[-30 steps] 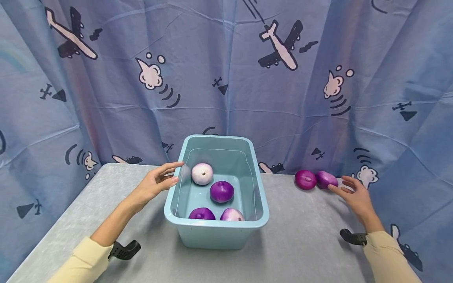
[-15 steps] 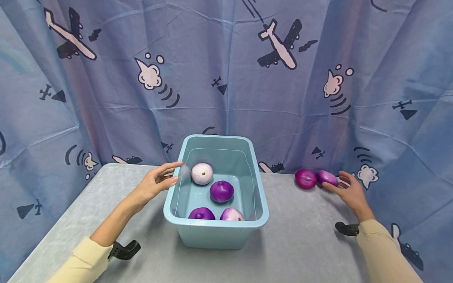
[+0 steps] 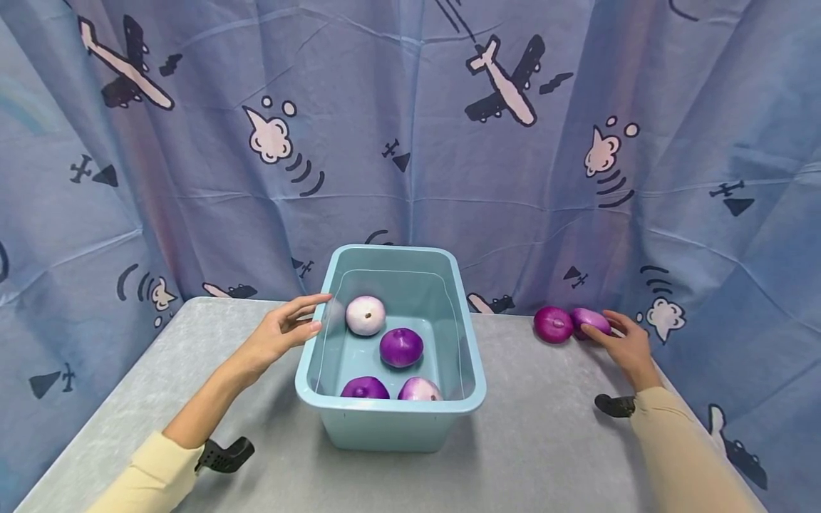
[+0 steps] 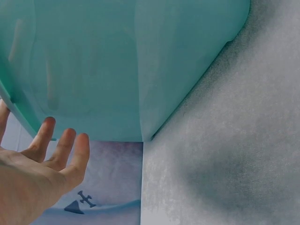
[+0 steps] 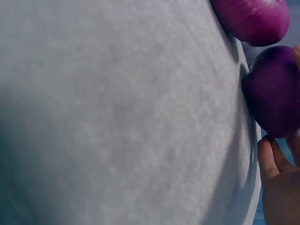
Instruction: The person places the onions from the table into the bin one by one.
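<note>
My right hand (image 3: 627,348) pinches the rightmost onion (image 3: 587,320); my left hand (image 3: 272,338), fingers relaxed, is at the left rim of the bin (image 3: 390,426).

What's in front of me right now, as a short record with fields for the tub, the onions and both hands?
Tub: light blue tub, open-topped, on a grey table
Inside: pale onion back left, purple onion mid-tub; dark onion and pinkish onion partly hidden by the near rim
Outside: inner onion and outer onion, both purple, side by side, right of the tub
Left hand: fingers relaxed at the tub's left rim
Right hand: thumb and fingers on opposite sides of the outer onion
Backdrop: blue curtain with airplane prints
</note>
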The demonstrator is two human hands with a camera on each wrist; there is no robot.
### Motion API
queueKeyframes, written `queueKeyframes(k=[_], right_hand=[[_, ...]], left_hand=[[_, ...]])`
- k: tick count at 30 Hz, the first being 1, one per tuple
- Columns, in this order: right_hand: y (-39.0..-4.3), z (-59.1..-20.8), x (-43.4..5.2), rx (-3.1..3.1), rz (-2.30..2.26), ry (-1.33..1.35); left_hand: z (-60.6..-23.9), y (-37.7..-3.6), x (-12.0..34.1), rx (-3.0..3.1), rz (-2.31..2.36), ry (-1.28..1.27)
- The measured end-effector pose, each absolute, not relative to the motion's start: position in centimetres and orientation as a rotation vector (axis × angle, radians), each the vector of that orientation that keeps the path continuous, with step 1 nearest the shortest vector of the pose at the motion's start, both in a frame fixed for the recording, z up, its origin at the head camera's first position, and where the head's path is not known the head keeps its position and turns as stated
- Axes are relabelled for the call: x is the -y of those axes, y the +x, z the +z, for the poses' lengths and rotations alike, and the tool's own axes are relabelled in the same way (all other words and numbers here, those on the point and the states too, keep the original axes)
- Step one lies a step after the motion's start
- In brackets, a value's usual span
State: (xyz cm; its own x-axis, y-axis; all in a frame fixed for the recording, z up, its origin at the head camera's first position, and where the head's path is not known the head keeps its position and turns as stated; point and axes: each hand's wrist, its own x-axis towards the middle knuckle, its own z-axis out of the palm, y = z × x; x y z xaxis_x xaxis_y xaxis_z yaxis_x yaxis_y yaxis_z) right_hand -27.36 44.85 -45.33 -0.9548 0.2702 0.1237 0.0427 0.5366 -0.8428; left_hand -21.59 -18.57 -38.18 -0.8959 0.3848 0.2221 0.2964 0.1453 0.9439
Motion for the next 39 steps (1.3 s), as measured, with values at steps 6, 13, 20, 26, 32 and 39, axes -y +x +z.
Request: queueKeyframes(k=[6,13,20,26,32,39], right_hand=[[-27.6,-45.6,-44.5,2.504,1.375,-0.364],[-27.7,-45.7,-44.3,2.478,1.378,-0.413],[-27.6,-46.1,-44.6,2.442,1.345,-0.393],[-27.2,-45.9,-44.7,2.435,1.352,-0.371],[-26.4,-45.7,-44.8,2.454,1.327,-0.327],[-25.3,-45.1,-45.2,2.462,1.255,-0.313]], left_hand=[[-38.2,-21.6,18.7,-2.316,1.886,0.697],[-38.2,-21.6,18.7,-2.315,1.886,0.696],[-38.2,-21.6,18.6,-2.303,1.894,0.698],[-38.3,-21.6,18.7,-2.302,1.894,0.703],[-38.3,-21.7,18.7,-2.299,1.896,0.708],[-38.3,-21.7,18.6,-2.304,1.896,0.704]])
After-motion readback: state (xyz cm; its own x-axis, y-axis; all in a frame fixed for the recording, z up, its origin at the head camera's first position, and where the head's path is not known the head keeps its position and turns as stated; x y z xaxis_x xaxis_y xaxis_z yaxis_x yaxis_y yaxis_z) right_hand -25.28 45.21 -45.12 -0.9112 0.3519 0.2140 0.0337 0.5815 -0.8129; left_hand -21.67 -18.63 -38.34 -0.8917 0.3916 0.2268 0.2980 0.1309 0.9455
